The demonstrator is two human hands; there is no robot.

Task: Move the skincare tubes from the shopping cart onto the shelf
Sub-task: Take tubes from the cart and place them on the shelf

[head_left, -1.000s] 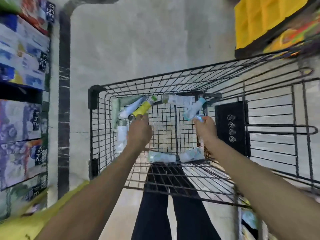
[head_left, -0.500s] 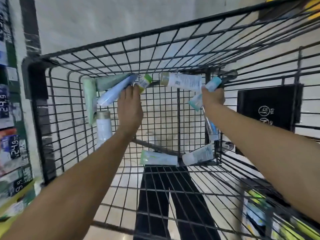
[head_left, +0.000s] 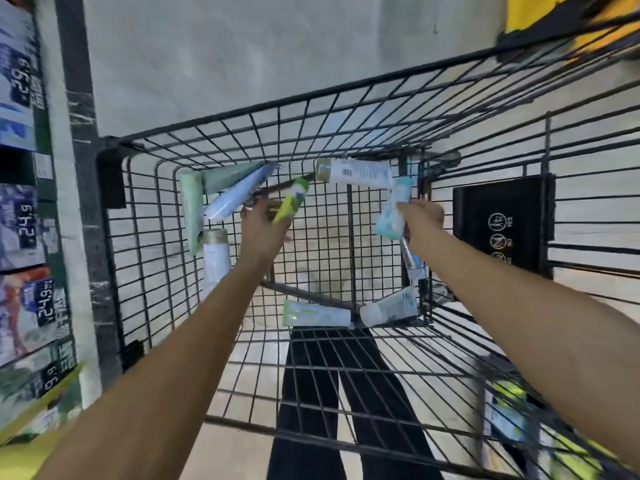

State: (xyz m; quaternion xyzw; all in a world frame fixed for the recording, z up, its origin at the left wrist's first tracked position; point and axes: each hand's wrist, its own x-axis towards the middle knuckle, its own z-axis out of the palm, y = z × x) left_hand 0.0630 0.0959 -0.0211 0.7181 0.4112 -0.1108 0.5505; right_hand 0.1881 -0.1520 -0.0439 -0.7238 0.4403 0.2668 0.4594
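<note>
Two bare hands reach down into a black wire shopping cart [head_left: 346,109], seen from above. Left hand [head_left: 261,233], centre of frame, fingers curled around a yellow tube with a green cap [head_left: 291,202]; tube tilted, cap end pointing to upper right. Right hand [head_left: 420,220], right of centre, closed around a light-blue tube [head_left: 393,211] held nearly upright. Hands well apart, each holding its own tube.

Other tubes on the cart floor:
- upper left of the basket: pale-green tube [head_left: 192,209] lying along the side wall, grey-green tube [head_left: 232,176] and white-blue tube [head_left: 239,197] angled across it, touching.
- below those: white tube with gold cap [head_left: 215,254], partly behind the left forearm.
- top centre: white tube with gold cap and barcode [head_left: 356,173], lying along the far wall, just above the light-blue tube.
- below the right hand: slim blue-and-white tube [head_left: 414,263], along the right wall.
- lower centre: white-green tube [head_left: 317,315] and white tube [head_left: 389,310], ends close together.

Shelf [head_left: 24,202] with blurred packages and price tags runs down the left edge of frame, beside the cart. Dark trouser legs [head_left: 346,393] show through the cart floor.
</note>
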